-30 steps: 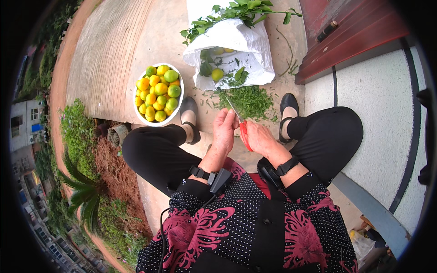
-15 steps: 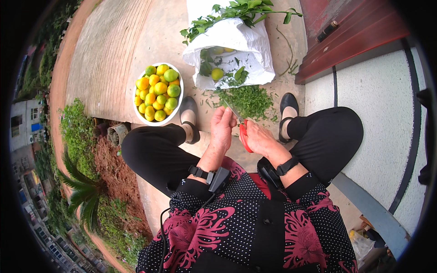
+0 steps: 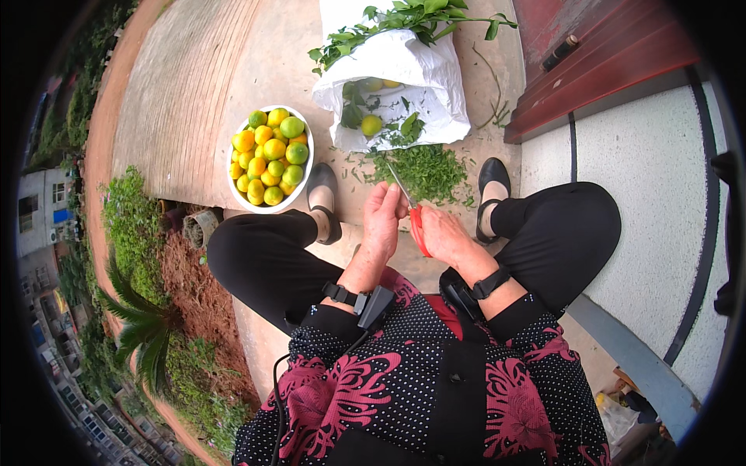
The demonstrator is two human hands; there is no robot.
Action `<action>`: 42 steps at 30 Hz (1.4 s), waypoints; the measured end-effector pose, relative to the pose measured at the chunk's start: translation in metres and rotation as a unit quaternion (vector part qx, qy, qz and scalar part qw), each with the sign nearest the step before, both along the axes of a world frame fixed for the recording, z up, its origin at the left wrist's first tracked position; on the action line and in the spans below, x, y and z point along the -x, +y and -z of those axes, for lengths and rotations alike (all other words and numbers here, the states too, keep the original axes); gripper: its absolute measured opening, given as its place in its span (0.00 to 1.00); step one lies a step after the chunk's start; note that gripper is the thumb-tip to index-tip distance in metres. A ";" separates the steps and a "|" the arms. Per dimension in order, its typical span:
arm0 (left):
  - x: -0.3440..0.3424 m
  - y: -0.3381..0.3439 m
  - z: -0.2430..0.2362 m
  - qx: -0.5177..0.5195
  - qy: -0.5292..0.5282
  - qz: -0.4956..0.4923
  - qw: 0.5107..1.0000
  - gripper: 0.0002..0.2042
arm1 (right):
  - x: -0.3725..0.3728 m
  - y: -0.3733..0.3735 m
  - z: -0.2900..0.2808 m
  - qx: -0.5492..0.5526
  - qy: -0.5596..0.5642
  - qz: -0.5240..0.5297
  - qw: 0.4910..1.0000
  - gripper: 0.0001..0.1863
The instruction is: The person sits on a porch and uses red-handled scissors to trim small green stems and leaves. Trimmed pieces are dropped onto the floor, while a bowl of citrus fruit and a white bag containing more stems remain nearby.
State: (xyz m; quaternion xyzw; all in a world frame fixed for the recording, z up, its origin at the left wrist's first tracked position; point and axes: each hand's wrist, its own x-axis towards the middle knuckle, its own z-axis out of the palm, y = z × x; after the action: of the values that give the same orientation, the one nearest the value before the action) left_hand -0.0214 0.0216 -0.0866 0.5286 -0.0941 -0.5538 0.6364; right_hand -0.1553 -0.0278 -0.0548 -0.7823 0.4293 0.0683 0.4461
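Note:
My right hand is wrapped round the red handles of a pair of scissors, whose thin metal blades point up and to the left. Close beside the blades, my left hand is closed with thumb and fingers pinched together; what it pinches, if anything, is too small to make out. Beyond both hands lies a heap of finely cut green leaves on the ground, between my feet. A white sack lies just past the heap, its mouth facing me, with a few yellow-green citrus fruits and loose leaves inside.
A white bowl full of green and orange citrus fruits stands left of my left foot. Leafy branches lie over the sack. A dark red door is at the far right. Planted soil and a flowerpot lie left.
The scissor blades have swung slightly more upright and look closer together. My hands have barely moved, and the fruit, sack and leaf heap are as before.

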 end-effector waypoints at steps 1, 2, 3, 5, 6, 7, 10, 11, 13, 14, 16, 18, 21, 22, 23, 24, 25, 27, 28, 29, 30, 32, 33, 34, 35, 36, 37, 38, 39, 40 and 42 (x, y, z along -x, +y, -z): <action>0.000 0.000 0.000 -0.002 0.001 0.001 1.000 0.08 | 0.000 0.000 0.002 -0.011 -0.004 -0.002 1.000 0.16; -0.001 0.000 0.001 -0.001 0.001 0.001 1.000 0.08 | -0.001 0.000 0.003 -0.018 -0.011 0.004 1.000 0.16; -0.002 0.000 0.001 -0.001 0.002 0.002 1.000 0.08 | -0.001 0.000 0.004 -0.026 -0.011 0.007 1.000 0.16; -0.003 -0.001 0.001 0.004 0.014 0.000 1.000 0.08 | -0.002 0.000 0.003 -0.037 -0.013 0.015 0.999 0.17; -0.004 -0.002 0.001 0.006 0.019 -0.001 1.000 0.08 | -0.002 0.000 0.001 -0.040 -0.014 0.020 0.999 0.17; -0.004 -0.002 0.001 0.006 0.020 -0.003 1.000 0.08 | -0.001 0.000 -0.001 -0.042 -0.016 0.024 0.999 0.18; -0.005 -0.002 0.001 0.009 0.022 -0.009 1.000 0.08 | 0.000 0.000 -0.008 -0.057 0.034 0.015 0.998 0.19; -0.005 -0.002 0.001 0.010 0.023 -0.011 1.000 0.08 | 0.000 0.000 -0.009 -0.049 0.034 0.014 0.998 0.20; -0.005 -0.002 0.001 0.009 0.017 -0.005 1.000 0.09 | -0.002 0.000 -0.009 -0.038 0.043 0.010 0.998 0.21; -0.005 -0.002 0.000 0.007 0.009 0.004 1.000 0.09 | -0.002 0.000 -0.009 -0.026 0.035 0.011 0.999 0.21; -0.004 -0.002 0.000 0.007 -0.003 0.019 1.000 0.09 | -0.002 0.000 -0.008 -0.010 0.036 0.010 0.999 0.20; -0.003 -0.001 0.000 0.009 -0.010 0.031 0.999 0.09 | 0.000 0.000 -0.007 0.018 0.037 0.000 0.999 0.19; -0.001 -0.001 0.000 0.003 -0.016 0.030 0.999 0.09 | 0.002 -0.001 -0.006 0.035 0.028 -0.013 0.999 0.17; -0.001 -0.001 0.000 0.002 -0.015 0.031 0.999 0.10 | 0.002 -0.001 -0.006 0.036 0.023 -0.018 0.999 0.17; -0.002 -0.001 0.000 0.004 -0.014 0.032 0.999 0.10 | 0.002 -0.001 -0.005 0.032 0.022 -0.017 0.999 0.16; -0.002 -0.001 -0.001 0.005 -0.014 0.032 0.999 0.10 | 0.002 -0.001 -0.004 0.029 0.021 -0.015 0.999 0.16; -0.003 -0.001 -0.001 0.002 -0.010 0.033 0.999 0.10 | 0.002 -0.001 -0.003 0.026 0.020 -0.014 0.999 0.15; -0.003 -0.001 -0.003 -0.002 -0.003 0.036 0.999 0.10 | 0.002 -0.001 -0.002 0.008 0.007 -0.006 1.000 0.15; -0.004 -0.002 -0.004 -0.004 0.004 0.035 0.999 0.10 | 0.001 -0.001 -0.001 -0.005 0.006 -0.002 1.000 0.15; -0.004 -0.003 -0.005 -0.005 0.011 0.034 0.999 0.10 | 0.001 -0.002 -0.002 -0.015 -0.006 0.016 1.000 0.17; -0.004 -0.003 -0.006 -0.013 0.018 0.033 0.999 0.09 | 0.000 -0.002 -0.002 -0.030 -0.014 0.035 0.999 0.19; -0.002 -0.004 -0.007 -0.037 0.021 -0.004 0.999 0.09 | -0.001 -0.004 -0.006 -0.051 -0.016 0.055 0.997 0.24; -0.001 -0.005 -0.007 -0.037 0.021 -0.021 0.999 0.08 | -0.001 -0.005 -0.009 -0.059 -0.011 0.057 0.997 0.27; -0.002 -0.005 -0.006 -0.042 0.026 -0.023 0.998 0.08 | -0.001 -0.006 -0.012 -0.066 -0.006 0.059 0.996 0.31; -0.002 -0.006 -0.006 -0.033 0.029 -0.025 0.999 0.08 | -0.002 -0.006 -0.016 -0.068 -0.003 0.059 0.996 0.33; -0.003 -0.005 -0.006 -0.031 0.034 -0.027 0.999 0.08 | -0.003 -0.007 -0.019 -0.069 0.001 0.059 0.996 0.36; -0.005 -0.005 -0.005 -0.015 0.038 -0.016 0.999 0.08 | -0.004 -0.007 -0.022 -0.072 0.010 0.059 0.996 0.39; -0.007 -0.003 -0.006 -0.008 0.043 -0.005 0.999 0.08 | -0.004 -0.008 -0.025 -0.068 0.010 0.056 0.996 0.40; -0.008 -0.002 -0.006 -0.002 0.048 0.005 0.999 0.08 | -0.004 -0.008 -0.027 -0.066 0.016 0.052 0.996 0.41; -0.008 -0.002 -0.006 -0.003 0.046 0.005 0.999 0.08 | -0.004 -0.008 -0.030 -0.066 0.023 0.050 0.996 0.41; -0.009 -0.003 -0.006 -0.007 0.042 0.003 0.999 0.08 | -0.005 -0.009 -0.033 -0.076 0.029 0.043 0.996 0.42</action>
State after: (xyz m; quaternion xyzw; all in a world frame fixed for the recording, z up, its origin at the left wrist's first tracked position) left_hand -0.0127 0.0188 -0.0810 0.5090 -0.0651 -0.5784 0.6342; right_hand -0.1504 -0.0367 -0.0221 -0.7251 0.4685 0.1040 0.4939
